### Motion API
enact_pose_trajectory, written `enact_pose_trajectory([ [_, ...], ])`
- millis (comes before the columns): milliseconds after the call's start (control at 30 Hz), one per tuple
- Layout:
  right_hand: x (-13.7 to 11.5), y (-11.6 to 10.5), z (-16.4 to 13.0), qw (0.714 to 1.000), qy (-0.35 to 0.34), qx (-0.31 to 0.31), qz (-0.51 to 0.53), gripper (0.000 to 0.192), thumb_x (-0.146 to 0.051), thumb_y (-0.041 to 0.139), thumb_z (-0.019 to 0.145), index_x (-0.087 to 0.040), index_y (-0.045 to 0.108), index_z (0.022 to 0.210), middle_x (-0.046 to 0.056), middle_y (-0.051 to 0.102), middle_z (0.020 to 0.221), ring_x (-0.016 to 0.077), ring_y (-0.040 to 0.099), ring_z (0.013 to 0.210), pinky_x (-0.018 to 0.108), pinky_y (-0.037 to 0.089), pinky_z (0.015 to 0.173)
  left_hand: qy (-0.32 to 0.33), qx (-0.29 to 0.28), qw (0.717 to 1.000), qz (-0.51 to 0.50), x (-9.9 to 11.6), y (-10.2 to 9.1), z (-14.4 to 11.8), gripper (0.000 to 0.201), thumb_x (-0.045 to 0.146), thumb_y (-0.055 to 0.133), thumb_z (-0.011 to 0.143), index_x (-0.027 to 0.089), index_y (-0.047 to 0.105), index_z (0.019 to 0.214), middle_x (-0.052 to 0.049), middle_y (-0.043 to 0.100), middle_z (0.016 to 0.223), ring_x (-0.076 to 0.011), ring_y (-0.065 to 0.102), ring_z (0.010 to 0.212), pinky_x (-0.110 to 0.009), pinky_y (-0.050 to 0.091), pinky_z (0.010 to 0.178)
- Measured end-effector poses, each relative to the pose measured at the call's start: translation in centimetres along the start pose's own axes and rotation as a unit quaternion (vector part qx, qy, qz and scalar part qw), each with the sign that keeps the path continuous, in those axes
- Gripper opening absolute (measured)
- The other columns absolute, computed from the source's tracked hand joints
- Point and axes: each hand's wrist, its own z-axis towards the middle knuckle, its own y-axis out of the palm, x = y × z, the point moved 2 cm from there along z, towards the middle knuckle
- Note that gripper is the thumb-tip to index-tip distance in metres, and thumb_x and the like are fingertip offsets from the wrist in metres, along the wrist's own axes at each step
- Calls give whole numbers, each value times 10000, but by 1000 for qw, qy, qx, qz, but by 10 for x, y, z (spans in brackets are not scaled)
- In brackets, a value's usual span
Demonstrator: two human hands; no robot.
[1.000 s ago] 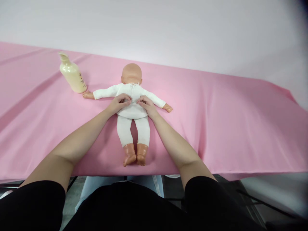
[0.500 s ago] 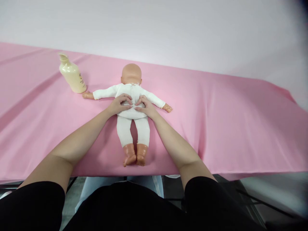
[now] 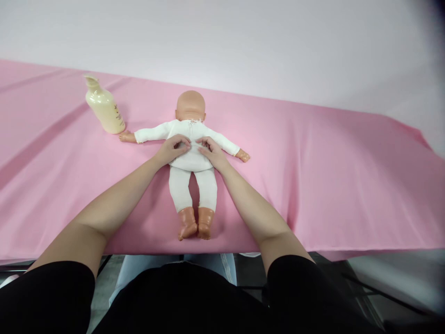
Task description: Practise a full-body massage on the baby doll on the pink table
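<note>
A baby doll (image 3: 192,160) in a white suit lies face down on the pink cloth (image 3: 313,176), head away from me, arms spread, bare feet near the front edge. My left hand (image 3: 171,149) rests on the left side of its back with fingers curled and fingertips pressing the fabric. My right hand (image 3: 212,152) does the same on the right side, its fingertips close to those of the left hand at the middle of the back. Neither hand lifts the doll.
A cream lotion bottle (image 3: 103,107) stands tilted just beyond the doll's left hand. The pink cloth covers a long table that ends at a front edge near my lap. A pale wall rises behind.
Both hands' fingertips have shifted slightly on the doll's back, down toward the waist half a second ago and now back up. The doll and the bottle have stayed in place.
</note>
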Motion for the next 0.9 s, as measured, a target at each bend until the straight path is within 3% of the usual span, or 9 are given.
enact_pose_trajectory([
  [300,0,1,2,1000,1,24,7,349,-583,719,813,-235,690,834,18,615,880,204,573,896,388,449,927,-14,20,1000,4,2,-1,-1,165,351,701,818,192,714,860,-66,732,1019,-154,572,773,-321,443,746],
  [533,10,2,3,995,37,78,40,412,-636,656,842,-265,660,1022,-3,590,812,182,528,772,365,480,809,-67,89,993,34,5,-3,-1,138,301,664,852,189,714,917,-23,716,856,-136,532,676,-295,424,682],
  [733,9,1,4,996,38,76,15,365,-584,659,851,-251,718,990,38,710,955,215,605,868,419,488,902,-69,97,992,39,4,-3,0,104,260,685,840,189,715,910,-31,740,944,-132,548,691,-297,445,707],
  [900,8,1,4,997,36,73,18,342,-560,680,839,-242,749,941,51,755,1023,236,646,960,438,486,958,-72,92,992,44,1,-3,1,119,284,682,844,187,732,893,-29,736,865,-138,552,672,-301,445,686],
])
